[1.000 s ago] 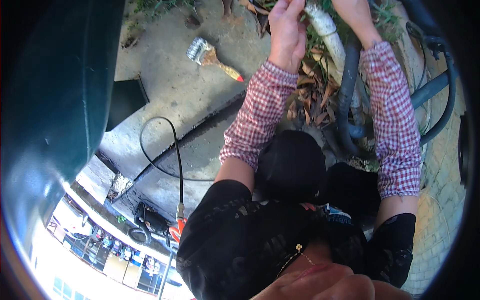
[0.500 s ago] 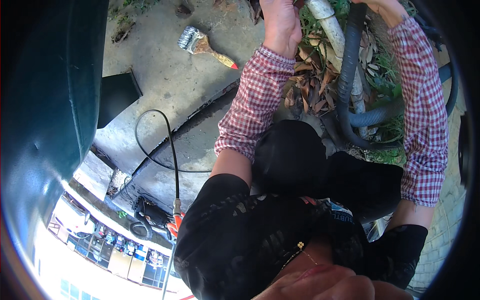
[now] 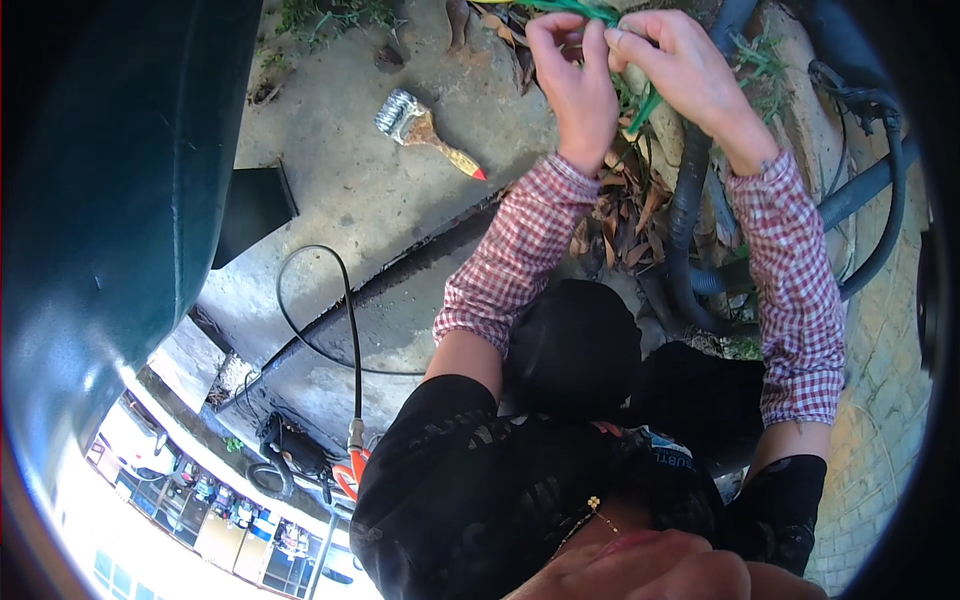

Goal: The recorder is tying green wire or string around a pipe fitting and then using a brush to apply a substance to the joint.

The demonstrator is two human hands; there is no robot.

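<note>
At the upper edge of the head view, my left hand (image 3: 580, 100) and my right hand (image 3: 690, 75) are close together, fingertips almost touching. Both pinch a thin green plastic strip (image 3: 575, 8), which runs between them at the top. A loose green end (image 3: 645, 108) hangs below my right hand. What the strip is tied or wound around, if anything, cannot be made out. A paintbrush (image 3: 425, 132) with silvery bristles and a red-tipped handle lies on the concrete, left of my left forearm.
Black hoses (image 3: 690, 190) and dry leaves (image 3: 640, 205) lie below my hands. Beside my right arm is a thick dark pipe (image 3: 870, 195). A thin black hose (image 3: 350, 300) loops over the concrete slab (image 3: 340, 130). A large dark green surface (image 3: 110, 180) fills the left.
My hands have come down into view and drawn together, my right hand moving left. The green strip now shows between them. The view has shifted slightly; the paintbrush lies still.
</note>
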